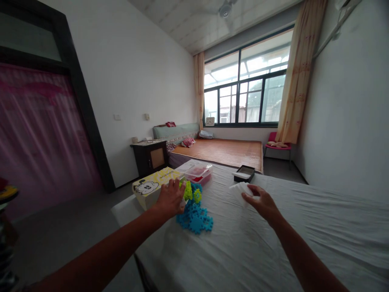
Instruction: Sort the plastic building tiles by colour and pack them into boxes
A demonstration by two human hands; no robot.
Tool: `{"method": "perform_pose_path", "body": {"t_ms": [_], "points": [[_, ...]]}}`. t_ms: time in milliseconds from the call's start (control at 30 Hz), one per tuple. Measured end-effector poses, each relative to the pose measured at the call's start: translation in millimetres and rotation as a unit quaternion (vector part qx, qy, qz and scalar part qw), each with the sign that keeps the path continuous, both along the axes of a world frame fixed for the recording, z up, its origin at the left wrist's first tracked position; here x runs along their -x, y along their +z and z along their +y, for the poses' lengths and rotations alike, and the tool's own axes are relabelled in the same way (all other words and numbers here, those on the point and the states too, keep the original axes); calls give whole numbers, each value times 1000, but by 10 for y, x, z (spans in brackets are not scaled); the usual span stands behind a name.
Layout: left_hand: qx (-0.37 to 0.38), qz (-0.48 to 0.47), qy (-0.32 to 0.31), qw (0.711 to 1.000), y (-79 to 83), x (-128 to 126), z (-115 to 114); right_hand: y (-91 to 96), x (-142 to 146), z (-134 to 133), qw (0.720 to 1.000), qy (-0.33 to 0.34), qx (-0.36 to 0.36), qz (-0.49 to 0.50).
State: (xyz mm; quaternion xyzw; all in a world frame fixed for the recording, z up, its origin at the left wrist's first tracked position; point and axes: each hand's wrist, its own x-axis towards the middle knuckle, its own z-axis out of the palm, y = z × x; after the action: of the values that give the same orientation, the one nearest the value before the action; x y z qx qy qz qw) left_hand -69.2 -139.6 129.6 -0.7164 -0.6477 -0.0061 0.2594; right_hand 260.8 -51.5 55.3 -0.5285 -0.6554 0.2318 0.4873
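Note:
My left hand is curled, its fingers against a clump of yellow-green gear-shaped toy pieces beside the box. How much it grips is partly hidden behind the fingers. Blue gear-shaped toy pieces lie in a pile on the white sheet just below, with more blue behind the green ones. Over the sheet to the right, my right hand pinches a white, ridged stack of thin pieces between thumb and fingers; their exact kind is unclear.
A yellow and white box with a cartoon face stands left. Behind the toys sits a clear plastic container with red inside. A black open box lies farther right on the sheet-covered table. A bed stands beyond.

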Motion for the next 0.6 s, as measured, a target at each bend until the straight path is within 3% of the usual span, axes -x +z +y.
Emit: {"method": "perform_pose_path", "body": {"t_ms": [167, 433, 600], "points": [[47, 58, -50, 996, -11, -158, 123, -28, 25, 23, 1000, 4, -12, -19], [59, 61, -82, 993, -99, -548, 216, -139, 65, 62, 998, 16, -15, -61], [64, 40, -119, 990, 62, -523, 213, -131, 72, 44, 997, 16, -26, -69]]}}
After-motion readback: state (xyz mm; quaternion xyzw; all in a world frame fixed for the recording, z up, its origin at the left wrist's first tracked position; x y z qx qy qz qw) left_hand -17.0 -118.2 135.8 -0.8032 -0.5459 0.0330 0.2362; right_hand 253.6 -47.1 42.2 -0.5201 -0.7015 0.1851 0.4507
